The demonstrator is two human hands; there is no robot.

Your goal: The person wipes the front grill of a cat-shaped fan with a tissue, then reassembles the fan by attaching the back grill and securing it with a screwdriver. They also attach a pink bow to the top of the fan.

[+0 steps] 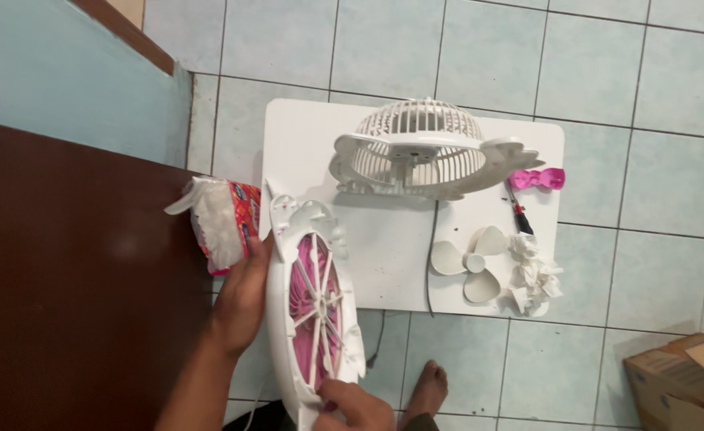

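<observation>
Both forearms are bare, with no sleeve, watch or ring showing on the left hand at about seven o'clock or the right hand at six. A bare foot shows beside it at six o'clock, unshod.

Two packages show. A soft plastic pack lies at the left edge of the white desk, against the dark brown panel — its wrapper is clear and white with a red, orange and blue printed end, and white wadding bulges from its torn top. The left hand is just below it. At the lower right corner stands a brown cardboard box on the floor tiles — flaps open, partly cut off.
</observation>
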